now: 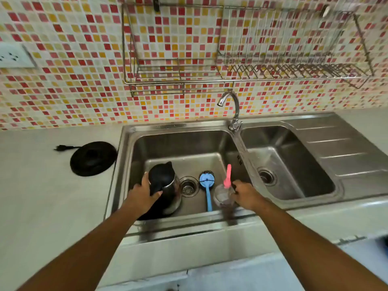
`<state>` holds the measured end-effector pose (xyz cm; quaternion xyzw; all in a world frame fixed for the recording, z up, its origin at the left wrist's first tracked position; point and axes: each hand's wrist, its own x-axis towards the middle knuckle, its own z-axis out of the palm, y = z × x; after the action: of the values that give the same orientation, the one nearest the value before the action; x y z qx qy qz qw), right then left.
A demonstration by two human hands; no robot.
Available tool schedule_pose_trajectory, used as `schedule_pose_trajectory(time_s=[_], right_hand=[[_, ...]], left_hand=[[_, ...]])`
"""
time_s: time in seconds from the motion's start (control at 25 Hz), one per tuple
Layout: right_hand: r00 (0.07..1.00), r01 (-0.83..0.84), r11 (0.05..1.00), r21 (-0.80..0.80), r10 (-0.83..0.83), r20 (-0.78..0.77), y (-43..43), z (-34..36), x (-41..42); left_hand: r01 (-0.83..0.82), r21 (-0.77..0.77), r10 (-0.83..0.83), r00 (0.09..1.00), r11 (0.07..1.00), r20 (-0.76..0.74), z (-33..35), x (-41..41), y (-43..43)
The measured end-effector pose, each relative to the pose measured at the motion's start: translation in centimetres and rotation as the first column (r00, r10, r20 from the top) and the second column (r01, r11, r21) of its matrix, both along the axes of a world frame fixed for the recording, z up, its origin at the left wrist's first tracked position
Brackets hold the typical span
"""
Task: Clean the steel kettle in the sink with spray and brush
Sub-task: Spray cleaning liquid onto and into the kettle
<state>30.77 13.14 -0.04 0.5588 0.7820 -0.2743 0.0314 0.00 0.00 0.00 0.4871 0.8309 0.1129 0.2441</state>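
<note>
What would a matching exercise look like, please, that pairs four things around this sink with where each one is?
Things:
1. steel kettle
2. blue brush
3. spray bottle
4. kettle base

Places:
A. on the counter
B. in the grip of the right hand
C. lying untouched in the left basin, beside the drain
D. standing in the left basin, held by the left hand

Pairs: 1-D, 2-C, 3-B, 4-A.
</note>
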Motion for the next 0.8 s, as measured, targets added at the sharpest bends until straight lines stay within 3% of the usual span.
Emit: schedule_pose_trajectory(time_s=[0.08, 0.28, 0.4, 0.56, 0.64, 0.8], right_hand=[[0.995, 0.096, 0.995, 0.015, -0.095, -0.017, 0.1, -1.2, -0.8], [0.969, 0.246, 0.969, -0.02, -0.246, -0.013, 1.1, -3.5, -1.9], [0.961, 0.271, 0.961, -0.059, -0.273, -0.039, 1.9, -4.9, -2.3], [0.928, 0.35, 0.921, -0.169, -0.366, -0.073, 2.9, -7.0, -3.1], [0.902, 0.394, 0.897, -0.201, -0.419, -0.105, 3.5, -7.4, -3.3], [0.905, 0.363, 0.915, -0.175, -0.391, -0.165, 3.2, -6.6, -3.1]], left_hand=[[-0.066, 0.015, 0.065, 0.994, 0.998, 0.086, -1.7, -0.2, -0.2], [-0.236, 0.155, 0.22, 0.969, 0.959, 0.113, -3.4, 0.5, -0.9], [-0.247, 0.04, 0.238, 0.958, 0.968, 0.16, -4.5, 0.3, -0.4], [-0.341, -0.07, 0.336, 0.831, 0.937, 0.444, -5.8, 0.1, 0.3], [-0.385, 0.012, 0.329, 0.803, 0.923, 0.496, -6.2, 0.5, 0.5], [-0.489, 0.273, 0.358, 0.837, 0.828, 0.413, -3.8, 0.6, 1.5]])
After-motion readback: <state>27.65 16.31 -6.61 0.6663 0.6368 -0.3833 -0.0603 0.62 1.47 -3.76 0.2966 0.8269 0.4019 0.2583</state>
